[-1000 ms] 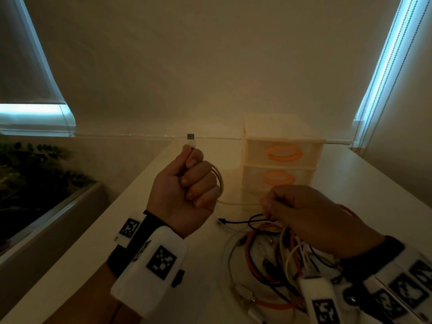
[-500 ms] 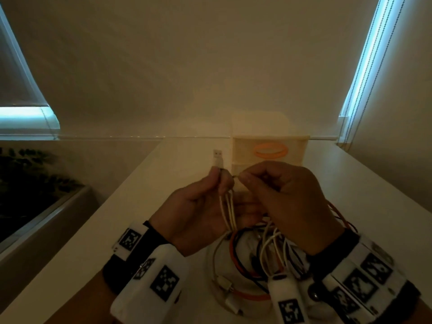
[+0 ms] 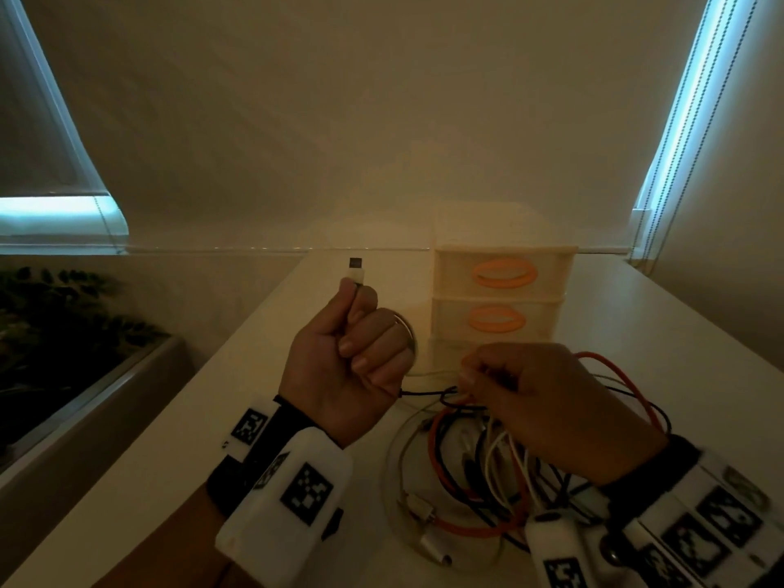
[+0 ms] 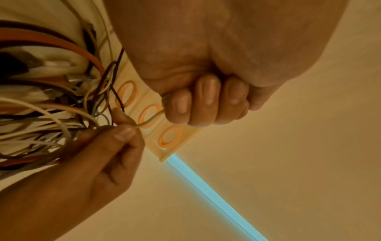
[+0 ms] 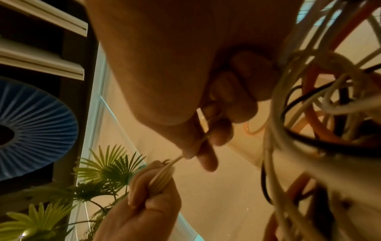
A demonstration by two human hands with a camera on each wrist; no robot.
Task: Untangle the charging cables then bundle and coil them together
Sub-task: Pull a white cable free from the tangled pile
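So far: I judge the job is in its early-to-middle stretch, with one cable partly wound and the rest not sorted.
Left hand [image 3: 348, 367]: my grip here is a closed fist round several turns of the white cable [image 3: 409, 333], its USB plug [image 3: 355, 271] poking up above the thumb.
Right hand [image 3: 547, 401]: thumb and forefinger pinch the same white cable just beside the fist, where it leaves the heap; the other fingers are curled under.
Link between hands: a short run of the white cable spans them, seen plainly in the left wrist view.
Tangle [image 3: 479, 473]: orange, black and white cables lie crossed in loose loops on the bench [image 3: 161, 460], under and near my right hand; a few plugs show at its near edge.
Done: part of one cable gathered into the fist.
Left: free that cable's tail, separate the others, then bundle and coil everything together.
Nearby: a small drawer unit [image 3: 500, 299] stands behind the hands.
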